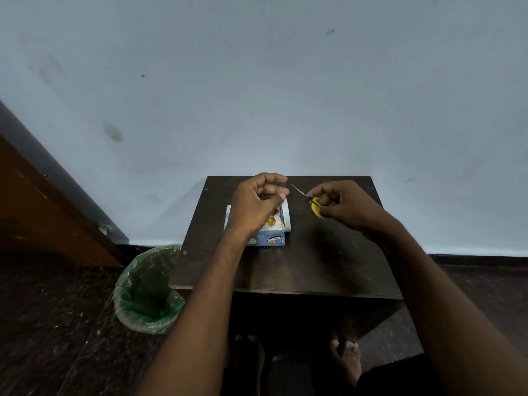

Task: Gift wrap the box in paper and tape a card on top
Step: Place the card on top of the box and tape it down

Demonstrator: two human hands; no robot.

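While raised over the blue animal-print wrapped box (268,237), left hand (254,204) pinching clear tape; right hand (347,205) gripping yellow-handled scissors (313,202).

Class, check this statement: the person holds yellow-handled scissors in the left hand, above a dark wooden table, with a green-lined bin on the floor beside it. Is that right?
Not quite. The head view shows the yellow-handled scissors in the right hand, not the left hand. The rest stands: they are above the dark wooden table, with the green-lined bin on the floor beside it.
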